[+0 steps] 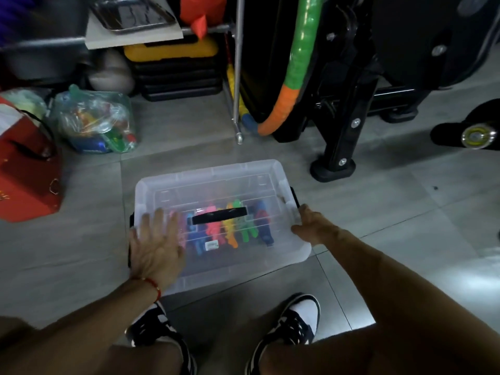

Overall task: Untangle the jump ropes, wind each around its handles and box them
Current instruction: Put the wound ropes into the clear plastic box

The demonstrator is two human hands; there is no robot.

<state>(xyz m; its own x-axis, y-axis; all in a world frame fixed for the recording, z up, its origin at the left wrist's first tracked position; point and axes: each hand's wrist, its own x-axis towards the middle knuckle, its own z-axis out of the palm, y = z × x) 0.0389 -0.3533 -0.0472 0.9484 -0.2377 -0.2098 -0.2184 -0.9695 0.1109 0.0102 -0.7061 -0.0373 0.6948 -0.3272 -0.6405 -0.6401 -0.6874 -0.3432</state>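
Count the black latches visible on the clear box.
2: one latch at the box's left end, above the left hand; another at its right end, by the right hand.

The box (pixel 216 269) is clear, smooth plastic, its lid (pixel 221 174) slightly frosted with a matt black carry handle (pixel 219 213). Through it, the jump ropes (pixel 230 226) look like bright glossy plastic. The floor (pixel 405 212) under the box is smooth grey tile with a soft sheen. Beyond the box, a thin crinkled plastic bag (pixel 94 117), a shiny metal tray (pixel 132 13) and a polished metal pole (pixel 237 77).
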